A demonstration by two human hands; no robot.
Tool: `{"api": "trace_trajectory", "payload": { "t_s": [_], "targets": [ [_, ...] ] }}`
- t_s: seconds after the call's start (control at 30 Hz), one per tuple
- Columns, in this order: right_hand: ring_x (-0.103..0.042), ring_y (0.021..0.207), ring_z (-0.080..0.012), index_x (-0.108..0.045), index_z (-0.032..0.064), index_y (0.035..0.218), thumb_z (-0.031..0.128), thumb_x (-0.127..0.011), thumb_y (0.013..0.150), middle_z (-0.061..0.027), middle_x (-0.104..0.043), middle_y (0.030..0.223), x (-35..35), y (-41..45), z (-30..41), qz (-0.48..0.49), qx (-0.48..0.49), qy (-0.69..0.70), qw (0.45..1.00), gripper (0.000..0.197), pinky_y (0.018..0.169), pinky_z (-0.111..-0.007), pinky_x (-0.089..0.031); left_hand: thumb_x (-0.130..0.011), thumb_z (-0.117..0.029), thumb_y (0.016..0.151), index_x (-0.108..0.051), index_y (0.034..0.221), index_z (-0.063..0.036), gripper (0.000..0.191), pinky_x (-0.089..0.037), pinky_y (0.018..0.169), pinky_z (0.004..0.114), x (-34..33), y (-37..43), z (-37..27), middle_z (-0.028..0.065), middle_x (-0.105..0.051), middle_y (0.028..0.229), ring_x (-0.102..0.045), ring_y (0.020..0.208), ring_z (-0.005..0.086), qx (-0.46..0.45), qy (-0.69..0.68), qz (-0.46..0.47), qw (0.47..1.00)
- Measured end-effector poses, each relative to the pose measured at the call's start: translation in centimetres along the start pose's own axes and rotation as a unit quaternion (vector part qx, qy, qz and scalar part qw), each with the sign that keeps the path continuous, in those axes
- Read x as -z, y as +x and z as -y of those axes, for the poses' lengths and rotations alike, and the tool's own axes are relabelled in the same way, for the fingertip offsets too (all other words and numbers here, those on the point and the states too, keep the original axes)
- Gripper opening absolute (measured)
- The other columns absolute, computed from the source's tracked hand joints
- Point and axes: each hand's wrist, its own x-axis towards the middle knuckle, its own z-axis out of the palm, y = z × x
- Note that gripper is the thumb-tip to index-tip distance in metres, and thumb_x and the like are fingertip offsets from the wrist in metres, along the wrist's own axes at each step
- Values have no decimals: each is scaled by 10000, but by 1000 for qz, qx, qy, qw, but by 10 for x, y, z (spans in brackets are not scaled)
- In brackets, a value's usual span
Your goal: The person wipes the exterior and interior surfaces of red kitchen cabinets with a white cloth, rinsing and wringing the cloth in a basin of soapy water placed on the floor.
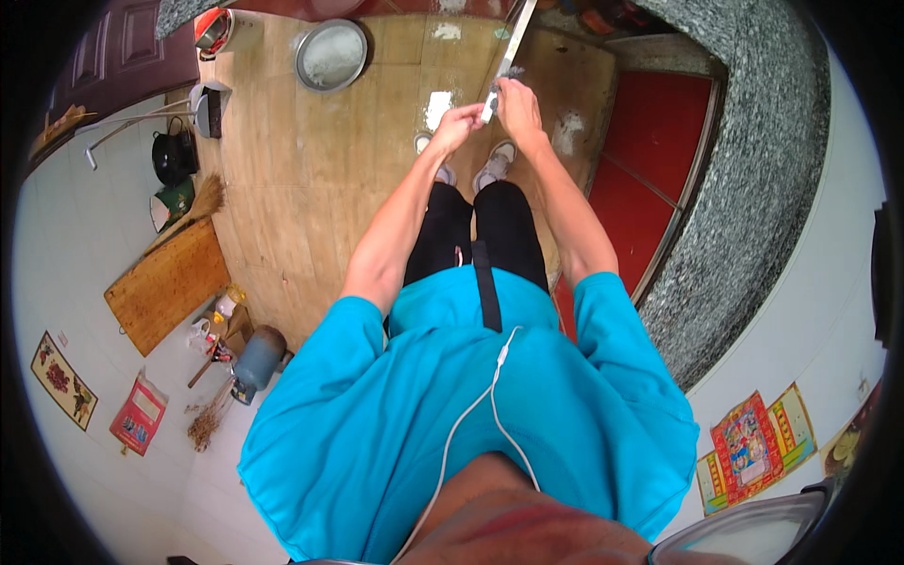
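A long, narrow strip of pale, shiny metal [518, 39] slants up toward the top of the view. I cannot tell whether it is loose or the edge of an open cabinet door. My left hand [455, 129] pinches its near end between thumb and fingers. On the other side, my right hand [520, 107] presses a dark grey scouring pad [515, 72], probably steel wool, against the strip. The fingers partly hide the pad. Both hands are above the floor, just beyond my shoes [496, 164].
A metal basin [332, 56] of cloudy water stands on the wet, wood-look floor [318, 141]. Red cabinet panels [635, 148] lie under a speckled stone counter [763, 162] on the right. Along the left wall are a dustpan [208, 111], a wooden board [169, 286] and a gas cylinder [259, 359].
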Motion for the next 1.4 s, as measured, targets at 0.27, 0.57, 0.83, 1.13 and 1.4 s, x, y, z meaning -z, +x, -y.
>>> {"api": "trace_trajectory", "payload": {
  "t_s": [0.27,0.57,0.83,1.13,1.4],
  "targets": [
    [-616,918,-418,-631,40,1043,36,-579,865,-214,-644,957,-4,-39,10,133,19,59,989,185,773,-473,-507,-467,102,821,-618,1267,21,477,-477,777,230,-4,-11,-13,36,-649,1051,-575,875,99,-20,26,-41,999],
    [-632,887,-428,-657,5,968,15,-562,856,-242,-659,930,17,37,-8,-2,-2,22,1000,147,758,-478,-515,-620,-16,873,-664,1178,27,311,-497,789,251,-8,11,-4,41,-693,1019,-605,880,87,-75,98,-14,992],
    [-627,873,-437,-634,13,975,18,-553,859,-244,-645,921,12,43,-27,21,12,14,1000,142,750,-488,-510,-763,-202,769,-674,866,8,248,-486,618,342,-40,-1,-31,84,-658,701,-602,643,156,-100,354,-137,920],
    [-614,857,-459,-618,13,961,13,-503,883,-246,-635,905,10,16,-20,30,34,41,998,138,745,-510,-505,-774,-252,776,-642,815,9,295,-514,730,479,-43,5,-48,233,-661,777,-654,805,409,-49,461,-115,878],
    [-622,860,-448,-615,11,986,35,-492,889,-250,-631,906,2,40,-35,9,43,33,998,159,749,-512,-509,-753,-227,789,-634,808,36,289,-508,728,481,-47,-1,-59,243,-652,769,-648,786,416,-64,476,-107,870]
  ]
}}
